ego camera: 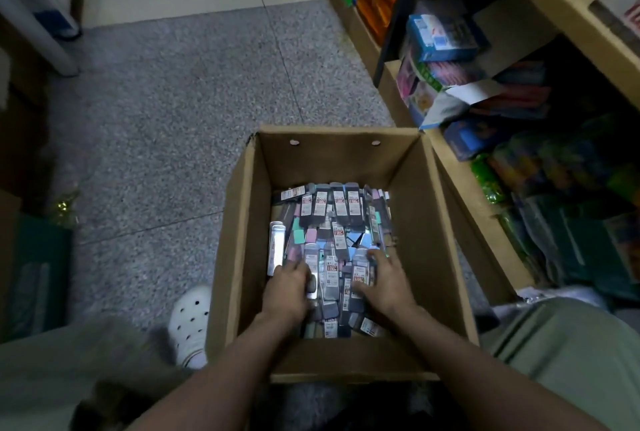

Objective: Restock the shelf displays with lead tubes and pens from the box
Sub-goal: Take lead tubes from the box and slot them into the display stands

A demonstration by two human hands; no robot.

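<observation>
An open cardboard box [239,222] stands on the floor between my knees. Its bottom is covered with several small lead tubes [332,212] in grey, pink, blue and mint, most with white price labels. Both my arms reach down into it. My left hand [287,286] lies at the near left of the pile, its fingers curled round a few tubes. My right hand [384,283] rests on the near right of the pile, fingers curled over the tubes with the thumb at their side. A white-capped tube [277,245] lies along the box's left wall.
Wooden shelves [491,208] run along the right, packed with coloured packets and a blue carton [441,37]. Grey speckled floor [173,125] stretches ahead and to the left. My foot in a white perforated clog [190,323] is beside the box's left wall.
</observation>
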